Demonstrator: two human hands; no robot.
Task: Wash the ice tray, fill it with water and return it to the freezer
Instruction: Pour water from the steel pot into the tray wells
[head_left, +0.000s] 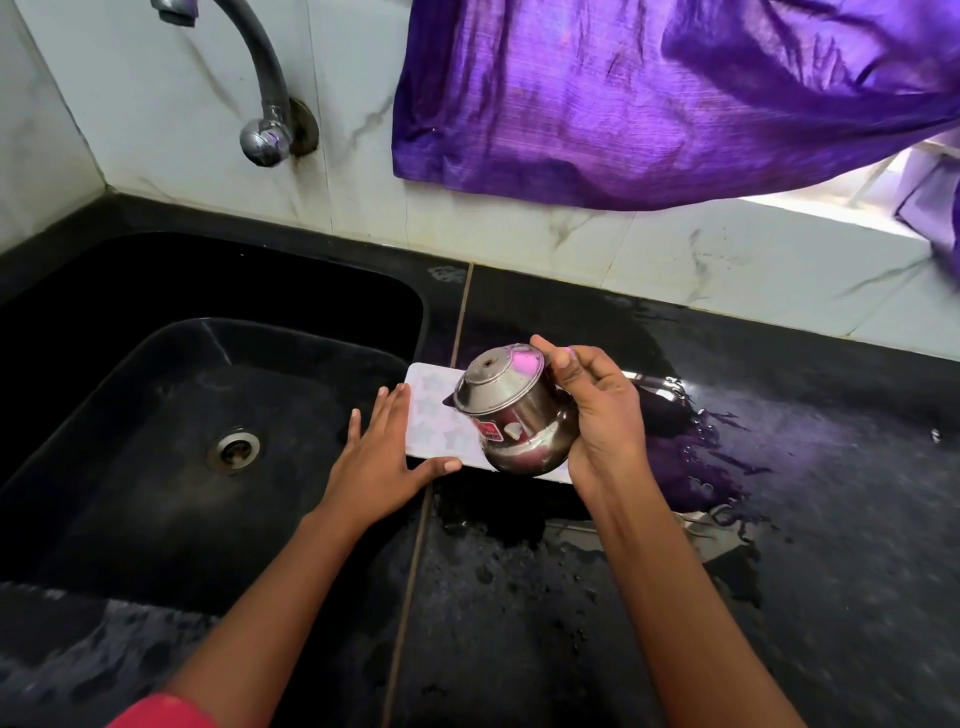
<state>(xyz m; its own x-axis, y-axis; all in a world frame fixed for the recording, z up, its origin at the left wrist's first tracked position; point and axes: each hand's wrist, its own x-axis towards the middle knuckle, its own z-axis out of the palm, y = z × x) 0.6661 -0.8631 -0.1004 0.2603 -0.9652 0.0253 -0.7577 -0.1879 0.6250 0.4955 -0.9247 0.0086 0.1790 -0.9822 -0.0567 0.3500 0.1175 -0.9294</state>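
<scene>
**Steel pot tipped over the tray**

My right hand (597, 415) wraps the small steel pot (511, 415), tilted above the white ice tray (431, 415) on the wet black counter (571, 597) beside the sink (156, 364). My left hand (382, 457) lies flat, fingers spread, against the tray's edge.

Single view only, from a head-worn wide-angle camera; no second view is supplied, so no overlap can be reported. The camera looks forward and steeply down onto a black counter (571, 623) from the person's standing side. Both forearms enter from the bottom edge and reach away from the lens, the left hand (382, 460) and right hand (597, 410) near frame centre, at close range. The black sink (156, 545) fills the left half; the tap (260, 104) and tiled wall (182, 130) run along the top, so the lens faces the wall. A purple curtain (675, 88) occupies the upper right. Straight edges bow noticeably toward the frame borders
</scene>
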